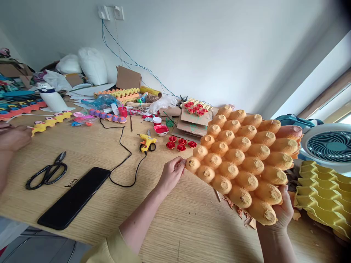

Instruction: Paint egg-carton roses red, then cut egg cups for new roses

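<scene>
In the head view, both hands are clamped on an orange egg tray (242, 157), which is held tilted above the right part of the wooden counter (197, 230), its bumps facing the camera. The left hand (173, 170) pinches the tray's near left corner between thumb and fingers, and the right hand (284, 210) grips the lower right edge, its fingers largely hidden behind the tray. Orange scraps (240, 213) lie on the counter below it. To the right are yellow egg trays (323, 193), with a round fan (336, 146) behind them.

Beyond the left hand sit five loose red roses (181, 147), near a dish of red paint (161, 130) and a yellow glue gun (147, 142) with a black cord. More roses rest on a cardboard stack (192, 128). Further left lie a black phone (74, 197) and black-handled scissors (57, 169). At the left edge, another person's hand (15, 138) is just beside a yellow carton strip (51, 122), near a white bottle (52, 98).
</scene>
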A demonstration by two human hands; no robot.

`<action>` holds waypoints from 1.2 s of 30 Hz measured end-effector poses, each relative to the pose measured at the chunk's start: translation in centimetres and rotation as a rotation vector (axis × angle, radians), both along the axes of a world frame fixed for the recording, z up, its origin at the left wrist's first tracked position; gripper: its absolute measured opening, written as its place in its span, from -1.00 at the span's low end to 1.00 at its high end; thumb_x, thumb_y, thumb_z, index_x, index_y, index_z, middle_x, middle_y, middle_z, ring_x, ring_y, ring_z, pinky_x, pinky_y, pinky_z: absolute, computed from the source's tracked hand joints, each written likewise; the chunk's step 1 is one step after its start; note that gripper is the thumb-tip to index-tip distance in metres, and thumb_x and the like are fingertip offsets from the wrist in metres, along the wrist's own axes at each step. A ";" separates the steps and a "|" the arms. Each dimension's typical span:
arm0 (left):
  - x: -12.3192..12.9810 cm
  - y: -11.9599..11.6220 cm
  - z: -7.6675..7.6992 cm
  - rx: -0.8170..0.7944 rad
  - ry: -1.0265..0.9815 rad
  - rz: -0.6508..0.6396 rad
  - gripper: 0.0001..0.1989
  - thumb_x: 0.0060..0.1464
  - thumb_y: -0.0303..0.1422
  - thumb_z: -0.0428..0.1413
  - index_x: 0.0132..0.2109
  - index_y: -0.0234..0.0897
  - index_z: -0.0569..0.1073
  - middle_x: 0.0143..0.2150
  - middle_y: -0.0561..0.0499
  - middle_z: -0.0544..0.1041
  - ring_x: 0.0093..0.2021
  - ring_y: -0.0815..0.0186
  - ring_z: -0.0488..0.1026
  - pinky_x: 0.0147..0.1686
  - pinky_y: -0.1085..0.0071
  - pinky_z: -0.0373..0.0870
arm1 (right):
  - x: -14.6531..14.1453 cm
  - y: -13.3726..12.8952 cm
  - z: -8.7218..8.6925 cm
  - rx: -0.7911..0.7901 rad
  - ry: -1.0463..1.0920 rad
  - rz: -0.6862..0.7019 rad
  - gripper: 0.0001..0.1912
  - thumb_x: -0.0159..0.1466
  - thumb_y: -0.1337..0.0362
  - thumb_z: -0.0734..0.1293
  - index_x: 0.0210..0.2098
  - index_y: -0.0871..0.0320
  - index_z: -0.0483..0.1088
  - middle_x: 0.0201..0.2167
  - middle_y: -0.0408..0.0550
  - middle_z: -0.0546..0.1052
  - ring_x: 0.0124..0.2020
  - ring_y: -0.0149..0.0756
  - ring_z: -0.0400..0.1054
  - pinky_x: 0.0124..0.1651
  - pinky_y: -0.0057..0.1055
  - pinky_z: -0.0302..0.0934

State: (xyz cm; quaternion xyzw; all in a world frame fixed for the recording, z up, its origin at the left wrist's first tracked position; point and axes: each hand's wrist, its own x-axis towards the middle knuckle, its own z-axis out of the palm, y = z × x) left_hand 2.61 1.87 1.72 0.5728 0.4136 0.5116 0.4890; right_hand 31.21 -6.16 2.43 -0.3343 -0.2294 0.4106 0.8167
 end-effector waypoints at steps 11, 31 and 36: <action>2.3 0.4 0.2 -0.455 -0.790 -0.086 -0.63 0.19 -0.19 0.26 -0.42 -0.27 0.29 -0.60 0.18 0.24 -0.64 0.53 0.09 -0.65 0.63 0.03 | -1.3 0.5 0.3 -0.051 -0.118 -0.042 -0.66 0.34 -0.04 0.28 0.07 -0.31 0.51 0.13 -0.24 0.59 0.25 -0.03 0.42 0.23 0.13 0.38; 11.9 3.7 2.2 0.014 -0.166 -0.354 -0.78 0.14 -0.17 0.27 -0.17 -0.20 0.57 -0.23 -0.04 0.63 -0.26 0.24 0.55 -0.24 0.41 0.38 | 1.9 -0.7 3.9 0.219 0.043 -0.251 -0.68 0.33 0.05 0.32 0.00 -0.11 0.59 0.17 -0.19 0.56 0.34 -0.04 0.31 0.25 -0.09 0.36; 5.9 4.2 0.6 0.055 -0.075 -0.117 -0.57 0.28 0.00 0.06 -0.38 -0.24 0.46 -0.69 0.19 0.19 -0.63 0.39 0.12 -0.51 0.45 0.08 | 1.0 -0.2 3.0 0.149 0.038 -0.192 -0.67 0.33 0.04 0.35 0.06 -0.12 0.54 0.14 -0.18 0.59 0.33 -0.13 0.32 0.26 -0.17 0.37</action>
